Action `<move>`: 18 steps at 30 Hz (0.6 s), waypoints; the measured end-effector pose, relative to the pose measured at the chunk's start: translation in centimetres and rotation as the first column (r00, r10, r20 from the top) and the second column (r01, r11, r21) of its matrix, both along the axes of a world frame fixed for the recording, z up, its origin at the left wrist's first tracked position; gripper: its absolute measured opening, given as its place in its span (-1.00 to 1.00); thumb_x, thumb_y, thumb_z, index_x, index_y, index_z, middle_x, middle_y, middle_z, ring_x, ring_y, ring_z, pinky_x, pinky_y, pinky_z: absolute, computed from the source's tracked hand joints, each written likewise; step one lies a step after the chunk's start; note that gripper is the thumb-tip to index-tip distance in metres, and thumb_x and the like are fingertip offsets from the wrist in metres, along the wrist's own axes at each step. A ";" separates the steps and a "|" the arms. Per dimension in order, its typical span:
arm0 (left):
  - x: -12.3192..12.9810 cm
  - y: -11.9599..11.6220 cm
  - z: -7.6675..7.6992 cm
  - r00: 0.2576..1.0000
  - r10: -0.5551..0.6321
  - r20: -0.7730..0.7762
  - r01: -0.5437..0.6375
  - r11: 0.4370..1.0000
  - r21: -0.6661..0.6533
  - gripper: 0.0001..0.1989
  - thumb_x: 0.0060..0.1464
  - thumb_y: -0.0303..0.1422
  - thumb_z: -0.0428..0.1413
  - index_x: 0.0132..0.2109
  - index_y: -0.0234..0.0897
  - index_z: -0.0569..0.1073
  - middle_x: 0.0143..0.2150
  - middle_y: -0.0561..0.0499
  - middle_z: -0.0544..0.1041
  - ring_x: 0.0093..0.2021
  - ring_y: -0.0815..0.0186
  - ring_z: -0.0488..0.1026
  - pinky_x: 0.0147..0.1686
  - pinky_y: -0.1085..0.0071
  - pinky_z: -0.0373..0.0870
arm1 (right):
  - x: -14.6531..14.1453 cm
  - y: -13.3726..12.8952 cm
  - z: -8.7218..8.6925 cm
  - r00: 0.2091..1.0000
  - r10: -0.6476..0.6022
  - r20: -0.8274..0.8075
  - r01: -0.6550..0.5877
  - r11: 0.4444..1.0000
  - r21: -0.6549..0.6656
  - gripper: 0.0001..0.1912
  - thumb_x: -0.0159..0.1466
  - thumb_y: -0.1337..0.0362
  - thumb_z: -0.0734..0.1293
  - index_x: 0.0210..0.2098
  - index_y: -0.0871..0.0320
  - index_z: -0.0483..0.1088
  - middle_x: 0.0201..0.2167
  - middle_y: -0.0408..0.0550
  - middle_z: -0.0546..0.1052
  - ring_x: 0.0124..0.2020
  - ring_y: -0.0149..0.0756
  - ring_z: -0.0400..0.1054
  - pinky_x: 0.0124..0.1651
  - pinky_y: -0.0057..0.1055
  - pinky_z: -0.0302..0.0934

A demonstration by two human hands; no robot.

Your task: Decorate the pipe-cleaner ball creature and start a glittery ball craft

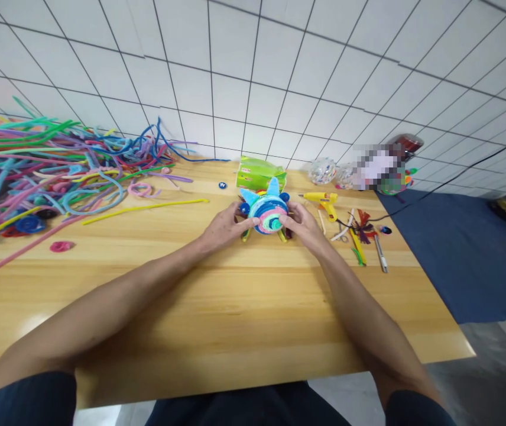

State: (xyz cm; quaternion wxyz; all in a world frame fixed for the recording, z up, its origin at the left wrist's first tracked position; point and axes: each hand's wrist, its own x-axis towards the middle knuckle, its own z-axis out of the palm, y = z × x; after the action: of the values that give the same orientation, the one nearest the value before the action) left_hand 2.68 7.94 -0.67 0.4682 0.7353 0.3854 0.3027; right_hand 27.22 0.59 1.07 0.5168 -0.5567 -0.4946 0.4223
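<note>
so yeah, left hand (224,228) and right hand (305,226) both grip one striped craft figure (265,212) between them, one yellow glue gun (324,197) nearby on the wooden tabletop (244,307), white tiled wall (230,47) behind.

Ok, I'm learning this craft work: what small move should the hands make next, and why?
Perhaps turn the striped figure slightly to check its sides: the left hand and right hand hold it from opposite sides, covering parts of them, and could guide it together.

Bright light leaves glare and soft shadows on the tabletop (244,296), while the tiled wall (230,53) looks stretched toward the edges.
</note>
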 end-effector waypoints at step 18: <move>0.2 -3.3 0.6 0.964 0.112 0.239 -0.259 0.576 0.775 -0.51 0.27 -0.08 0.33 0.18 -0.23 0.45 -0.03 -0.14 0.57 -0.08 0.15 0.52 -0.12 0.22 0.52 | -0.5 -1.2 0.2 0.979 -0.024 0.201 0.025 1.000 -0.002 -0.42 0.21 -0.21 0.54 0.02 0.04 0.49 -0.04 0.03 0.69 0.06 0.07 0.59 -0.01 -0.07 0.57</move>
State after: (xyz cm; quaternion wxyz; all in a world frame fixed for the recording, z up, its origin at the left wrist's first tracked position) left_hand 2.89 4.68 -0.02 0.0840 0.7944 0.2439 0.5499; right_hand 26.73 -0.65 1.31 0.4680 -0.6037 -0.5366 0.3587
